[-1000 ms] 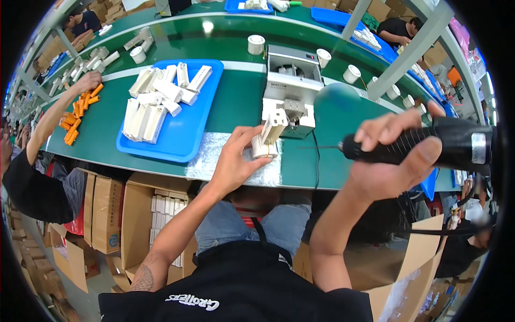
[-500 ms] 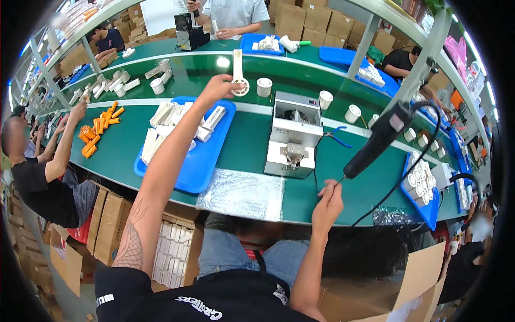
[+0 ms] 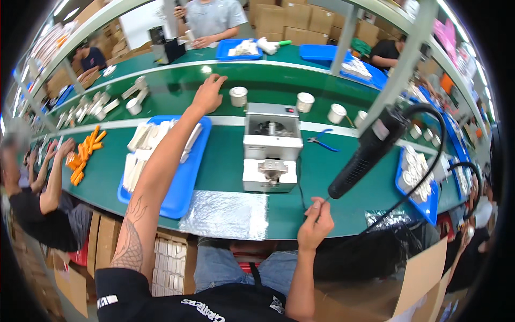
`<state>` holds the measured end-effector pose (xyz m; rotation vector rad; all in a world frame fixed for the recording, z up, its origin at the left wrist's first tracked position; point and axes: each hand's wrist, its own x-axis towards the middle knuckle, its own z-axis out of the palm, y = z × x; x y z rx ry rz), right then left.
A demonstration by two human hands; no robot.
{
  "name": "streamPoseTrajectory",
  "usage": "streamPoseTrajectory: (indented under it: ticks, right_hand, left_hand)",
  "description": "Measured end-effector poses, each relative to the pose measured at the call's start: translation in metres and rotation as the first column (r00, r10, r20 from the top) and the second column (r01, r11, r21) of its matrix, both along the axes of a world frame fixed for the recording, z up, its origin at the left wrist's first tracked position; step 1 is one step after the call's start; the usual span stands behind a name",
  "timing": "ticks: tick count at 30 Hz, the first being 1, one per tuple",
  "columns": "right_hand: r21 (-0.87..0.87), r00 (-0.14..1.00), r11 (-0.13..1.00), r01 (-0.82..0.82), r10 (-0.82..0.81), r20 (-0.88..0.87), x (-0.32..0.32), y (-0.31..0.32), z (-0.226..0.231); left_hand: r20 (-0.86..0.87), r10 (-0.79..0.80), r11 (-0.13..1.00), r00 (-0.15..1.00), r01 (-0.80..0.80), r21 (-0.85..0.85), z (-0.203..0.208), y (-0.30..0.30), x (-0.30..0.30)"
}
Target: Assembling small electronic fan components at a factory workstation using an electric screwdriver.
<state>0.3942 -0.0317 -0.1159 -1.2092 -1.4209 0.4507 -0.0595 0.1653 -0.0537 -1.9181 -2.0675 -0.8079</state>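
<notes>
My left hand (image 3: 209, 95) reaches over the green belt at the far side of the bench, its fingers stretched out and nothing visible in them. Just right of its fingertips stands a white cylindrical part (image 3: 238, 96). My right hand (image 3: 315, 224) is closed in a pinch at the thin lower tip of a hanging black electric screwdriver (image 3: 360, 155). Between my hands sits a small metal-and-white benchtop machine (image 3: 271, 147) with an open hopper on top. Under my left forearm is a blue tray (image 3: 174, 201) with long white plastic parts (image 3: 140, 137).
Blue-handled pliers (image 3: 323, 141) lie right of the machine. A silvery bubble-wrap sheet (image 3: 225, 213) covers the front edge. Orange parts (image 3: 83, 155) lie at left, beside a co-worker. Another blue tray (image 3: 429, 206) holds white parts at right. The screwdriver's cable (image 3: 441, 134) loops there.
My left hand no longer shows the white ring-based part it touched; its fingers now stretch out. My right hand stays at the screwdriver tip. The whole view has shifted slightly.
</notes>
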Motion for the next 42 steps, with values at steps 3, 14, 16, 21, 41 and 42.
streamPoseTrajectory:
  ticks: [3,14,16,21,41,42]
  right_hand:
    - [0.030,0.998,1.000,0.006,-0.008,0.058,0.008,0.008,-0.022]
    - [0.137,1.000,0.990,0.007,-0.011,0.028,0.012,0.005,-0.012]
    - [0.175,0.999,0.983,0.047,-0.045,-0.016,0.004,0.002,-0.005]
    - [0.421,0.983,0.889,0.181,-0.145,-0.116,0.007,-0.014,0.013]
    - [-0.522,0.339,0.805,-0.284,0.593,0.730,0.240,-0.047,0.364]
    - [-0.692,0.538,0.688,-0.220,0.677,0.502,0.297,-0.067,0.348]
  left_hand:
    - [-0.020,-0.352,0.936,0.936,0.352,-0.027,-0.028,0.030,0.026]
    - [-0.101,-0.172,0.985,0.980,0.168,-0.045,-0.074,0.066,-0.050]
    - [0.188,-0.183,0.976,0.965,0.201,-0.081,-0.056,0.034,-0.077]
    - [0.471,-0.446,0.869,0.761,0.493,0.027,-0.018,-0.060,-0.071]
    - [0.903,-0.236,0.890,0.358,0.453,0.053,-0.064,-0.301,0.192]
    - [0.913,-0.236,0.888,0.334,0.456,0.062,-0.062,-0.299,0.196]
